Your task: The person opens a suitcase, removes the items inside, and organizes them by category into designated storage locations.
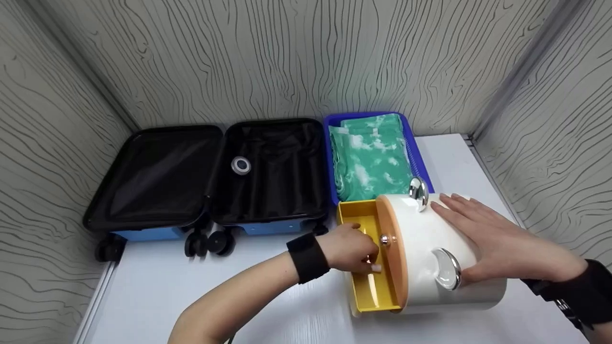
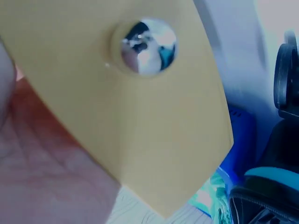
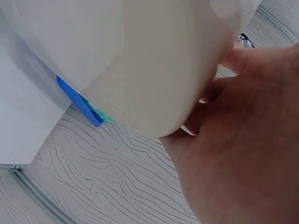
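Observation:
A white rounded box (image 1: 430, 296) with an orange front panel (image 1: 399, 267) and two chrome-edged fittings on top stands at the right. Its yellow drawer (image 1: 377, 303) is pulled out to the left. My left hand (image 1: 348, 248) reaches into the drawer with curled fingers and pinches a small pale object (image 1: 376, 268), too small to identify. A chrome knob (image 2: 149, 46) on the orange panel fills much of the left wrist view, hiding the fingertips there. My right hand (image 1: 497, 239) rests on the white box with fingers spread, also seen along its side in the right wrist view.
An open suitcase with black lining (image 1: 282, 191) and blue shell lies at the left, with a small round grey-white thing (image 1: 241, 166) inside. Behind the white box, a blue basket (image 1: 416, 148) holds folded green and white cloth (image 1: 370, 162). Patterned walls enclose the white table (image 1: 267, 286).

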Demonstrator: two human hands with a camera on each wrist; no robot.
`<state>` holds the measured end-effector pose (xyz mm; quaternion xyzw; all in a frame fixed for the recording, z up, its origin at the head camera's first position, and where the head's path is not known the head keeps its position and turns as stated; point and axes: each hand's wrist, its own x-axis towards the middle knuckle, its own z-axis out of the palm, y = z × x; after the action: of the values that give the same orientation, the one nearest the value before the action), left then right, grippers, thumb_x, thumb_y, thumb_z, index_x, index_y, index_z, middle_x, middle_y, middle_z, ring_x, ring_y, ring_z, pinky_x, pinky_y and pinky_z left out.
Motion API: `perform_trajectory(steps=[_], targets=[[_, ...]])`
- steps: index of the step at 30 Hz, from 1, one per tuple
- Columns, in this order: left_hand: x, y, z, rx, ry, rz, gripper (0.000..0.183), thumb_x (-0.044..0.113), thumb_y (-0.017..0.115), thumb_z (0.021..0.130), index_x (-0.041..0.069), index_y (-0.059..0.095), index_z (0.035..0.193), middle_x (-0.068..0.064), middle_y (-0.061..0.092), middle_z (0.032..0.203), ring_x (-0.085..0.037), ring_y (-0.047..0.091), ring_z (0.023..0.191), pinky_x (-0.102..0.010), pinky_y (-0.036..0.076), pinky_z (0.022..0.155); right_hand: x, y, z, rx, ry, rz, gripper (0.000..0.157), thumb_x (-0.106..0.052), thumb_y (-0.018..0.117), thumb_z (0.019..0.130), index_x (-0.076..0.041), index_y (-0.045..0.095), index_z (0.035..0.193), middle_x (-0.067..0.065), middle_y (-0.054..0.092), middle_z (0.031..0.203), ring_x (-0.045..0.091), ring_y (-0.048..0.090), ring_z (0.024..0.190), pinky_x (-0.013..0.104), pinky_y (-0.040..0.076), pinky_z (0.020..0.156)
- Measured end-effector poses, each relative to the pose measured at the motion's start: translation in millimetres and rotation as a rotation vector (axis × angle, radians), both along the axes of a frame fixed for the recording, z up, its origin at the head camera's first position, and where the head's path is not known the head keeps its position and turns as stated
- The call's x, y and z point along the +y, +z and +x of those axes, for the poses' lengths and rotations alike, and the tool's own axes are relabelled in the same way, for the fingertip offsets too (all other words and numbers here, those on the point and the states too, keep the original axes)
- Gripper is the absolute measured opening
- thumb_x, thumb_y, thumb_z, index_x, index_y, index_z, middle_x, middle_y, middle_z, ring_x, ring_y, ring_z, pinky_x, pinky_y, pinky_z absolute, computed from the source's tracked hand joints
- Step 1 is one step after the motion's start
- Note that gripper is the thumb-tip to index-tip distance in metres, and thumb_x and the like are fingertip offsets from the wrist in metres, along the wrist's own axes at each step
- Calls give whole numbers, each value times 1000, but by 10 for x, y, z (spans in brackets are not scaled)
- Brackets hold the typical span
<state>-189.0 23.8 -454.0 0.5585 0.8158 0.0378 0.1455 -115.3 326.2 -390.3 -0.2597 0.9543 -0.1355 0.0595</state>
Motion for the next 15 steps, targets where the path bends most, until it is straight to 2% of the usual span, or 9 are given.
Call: perform_trajectory(steps=[3,6,10,12,15], targets=[[-79,35,-10,2,-20,72,30,46,62,102,20,78,99,10,71,89,-6,64,89,-43,39,111,-1,-4,0,3,-1,1,134,-68,89,58,-10,27,162,21,29,164,47,27,147,20,-6,118],[-191,95,-23,18,3,148,26,41,65,101,20,78,109,8,73,102,-8,63,100,-36,42,106,-6,7,0,-23,-20,10,135,-71,87,59,-11,27,163,20,26,165,47,25,148,26,-4,121],[-396,180,-41,59,99,283,22,29,70,97,18,75,116,4,69,115,-13,60,106,-29,46,95,-10,21,-1,-57,-39,18,135,-74,85,60,-12,25,164,18,22,167,46,22,150,32,-2,122],[-513,194,-45,72,169,353,21,26,71,96,17,72,115,3,66,115,-15,59,102,-28,48,89,-12,18,-2,-49,-37,19,135,-75,84,59,-12,25,163,18,23,166,46,22,149,29,-3,121],[-671,150,-19,65,277,430,18,22,71,95,16,68,112,2,64,109,-14,58,94,-27,50,82,-18,17,-2,-42,-36,21,134,-75,84,60,-13,26,163,17,24,166,45,23,150,24,-5,119]])
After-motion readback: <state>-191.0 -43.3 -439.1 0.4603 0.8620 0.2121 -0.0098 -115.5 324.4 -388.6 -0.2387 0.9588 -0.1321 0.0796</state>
